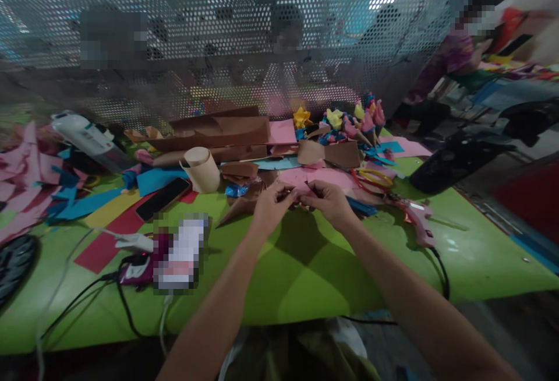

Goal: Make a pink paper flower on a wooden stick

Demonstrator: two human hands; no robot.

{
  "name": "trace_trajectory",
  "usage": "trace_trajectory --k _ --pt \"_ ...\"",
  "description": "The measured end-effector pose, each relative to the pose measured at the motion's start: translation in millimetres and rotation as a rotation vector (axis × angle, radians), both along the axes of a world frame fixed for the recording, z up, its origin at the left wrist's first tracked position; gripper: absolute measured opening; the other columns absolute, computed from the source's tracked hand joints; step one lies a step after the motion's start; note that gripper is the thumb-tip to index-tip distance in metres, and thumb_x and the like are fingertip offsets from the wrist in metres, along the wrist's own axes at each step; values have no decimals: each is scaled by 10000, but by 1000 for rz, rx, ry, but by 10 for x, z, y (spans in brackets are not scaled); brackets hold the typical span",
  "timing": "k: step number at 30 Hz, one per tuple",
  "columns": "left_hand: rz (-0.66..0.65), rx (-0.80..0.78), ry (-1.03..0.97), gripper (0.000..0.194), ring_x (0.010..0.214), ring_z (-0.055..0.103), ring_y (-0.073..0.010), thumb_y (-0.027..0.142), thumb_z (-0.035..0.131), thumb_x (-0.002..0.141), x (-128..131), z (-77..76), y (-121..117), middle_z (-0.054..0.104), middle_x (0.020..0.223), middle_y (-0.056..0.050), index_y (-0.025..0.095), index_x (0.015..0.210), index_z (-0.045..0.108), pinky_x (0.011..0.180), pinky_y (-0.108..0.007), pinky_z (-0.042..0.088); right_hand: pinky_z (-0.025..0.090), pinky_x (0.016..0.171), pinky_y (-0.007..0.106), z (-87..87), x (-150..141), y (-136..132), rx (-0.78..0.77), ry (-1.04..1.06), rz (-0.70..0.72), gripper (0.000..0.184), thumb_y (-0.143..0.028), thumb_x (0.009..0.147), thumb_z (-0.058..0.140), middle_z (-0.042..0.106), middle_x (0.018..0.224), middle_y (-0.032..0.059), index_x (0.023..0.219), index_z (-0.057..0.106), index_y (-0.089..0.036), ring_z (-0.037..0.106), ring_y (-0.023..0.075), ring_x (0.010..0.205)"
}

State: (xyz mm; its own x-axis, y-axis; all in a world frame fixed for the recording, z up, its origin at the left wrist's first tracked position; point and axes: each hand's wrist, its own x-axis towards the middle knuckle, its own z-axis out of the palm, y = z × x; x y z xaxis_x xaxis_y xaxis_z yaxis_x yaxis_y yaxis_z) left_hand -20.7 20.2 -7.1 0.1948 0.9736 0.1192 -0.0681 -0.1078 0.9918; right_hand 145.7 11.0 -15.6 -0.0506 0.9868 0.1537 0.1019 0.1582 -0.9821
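Note:
My left hand (274, 203) and my right hand (329, 201) meet over the middle of the green table, fingertips pinched close together. Between them is a small piece of pink paper (301, 187), mostly covered by the fingers. More pink paper lies flat just behind the hands. A brown paper cone (238, 211) rests left of my left hand, beside a shiny blue scrap (236, 190). To the right of my right hand are scissors (373, 180) with red and yellow handles, folded blue paper (361, 206) and a pink hot glue gun (418, 218).
A roll of tan paper (201, 169), a dark phone (162, 199), a lit phone (183, 253) and a purple power strip (135, 270) with cables are on the left. Several paper flowers (349, 122) stand at the back. A perforated metal screen (244, 37) rises behind; a person sits far right.

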Motion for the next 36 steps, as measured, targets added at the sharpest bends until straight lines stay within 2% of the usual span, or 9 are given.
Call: trace_trajectory --k 5,9,12,16,19,24,27,32,36 --pt "-14 -18 17 150 688 646 -154 301 757 732 -15 -34 2 676 769 -30 178 791 693 574 -244 538 341 574 267 32 -25 -57 206 -287 -148 180 -350 745 714 553 601 -29 688 641 -196 472 137 599" --pt "6 -102 -61 263 633 636 -141 387 781 697 -13 11 9 646 699 -12 171 761 645 537 -232 522 458 612 290 23 -25 -27 96 -37 -75 265 -422 746 725 676 751 14 885 697 -198 594 170 666" --pt "10 -172 -112 323 574 603 -117 425 784 660 -10 50 21 612 658 13 168 758 615 508 -222 493 513 593 299 20 0 10 -28 160 -30 377 -491 709 764 660 706 3 931 691 -195 614 155 611" --pt "14 -218 -106 301 492 536 -98 422 730 681 -16 77 20 570 577 37 174 776 589 478 -219 431 538 612 294 47 47 16 -39 237 -16 386 -470 701 793 641 693 -14 964 707 -202 614 133 601" --pt "37 -220 -92 255 470 488 -85 397 690 710 -28 85 11 541 538 45 175 777 585 470 -207 372 547 655 299 57 71 13 -24 251 2 394 -428 691 814 673 775 5 1007 714 -215 639 148 683" --pt "77 -178 -39 203 449 396 -72 369 643 750 -35 74 18 466 508 66 173 771 593 452 -208 298 547 775 341 37 77 17 69 88 26 434 -363 631 852 737 997 67 1019 734 -210 669 207 875" --pt "92 -164 -3 237 476 403 -79 377 637 772 -39 48 39 464 538 62 159 863 644 461 -213 299 541 753 356 40 68 4 123 -44 -23 341 -390 706 790 749 968 76 986 747 -199 669 213 828" --pt "69 -150 61 337 528 425 -96 377 639 811 -72 2 61 489 601 45 162 1064 697 506 -230 320 517 709 330 78 60 -27 175 -105 -62 282 -395 752 742 732 946 83 951 743 -195 659 202 795" --pt "58 -118 124 314 587 484 -111 350 665 810 -88 8 49 552 645 19 173 1066 708 573 -240 378 499 650 308 102 47 -42 172 -110 -74 219 -385 756 729 709 841 56 871 733 -199 627 183 718"
